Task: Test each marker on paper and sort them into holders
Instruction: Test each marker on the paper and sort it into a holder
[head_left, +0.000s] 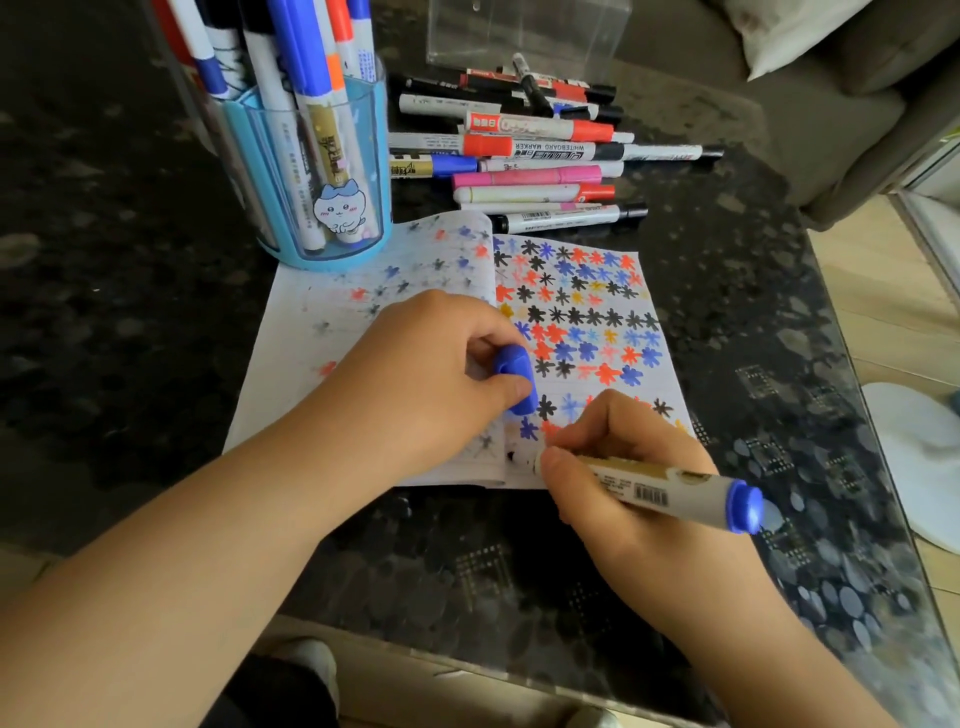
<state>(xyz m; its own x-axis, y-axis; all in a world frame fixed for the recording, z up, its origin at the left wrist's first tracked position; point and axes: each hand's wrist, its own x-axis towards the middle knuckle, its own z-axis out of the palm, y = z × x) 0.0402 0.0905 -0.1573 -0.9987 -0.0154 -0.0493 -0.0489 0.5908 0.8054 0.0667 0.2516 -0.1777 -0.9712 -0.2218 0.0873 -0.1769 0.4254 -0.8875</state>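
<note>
Left hand (431, 374) pinching blue cap (517, 376), pressing paper (363, 332); right hand (618, 457) gripping marker (670, 486), tip hidden. Risks: smearing wet ink, cap rolling off desk (753, 312).

The marker (670, 491) tip is hidden behind the right hand (618, 467), so contact with the notebook (363, 322) cannot be confirmed. The blue cap (515, 376) is partly covered by the left hand (415, 374). Markers in the blue holder (322, 171) are cut off at the top edge. The clear holder (524, 31), perhaps empty, is cropped too.
</note>
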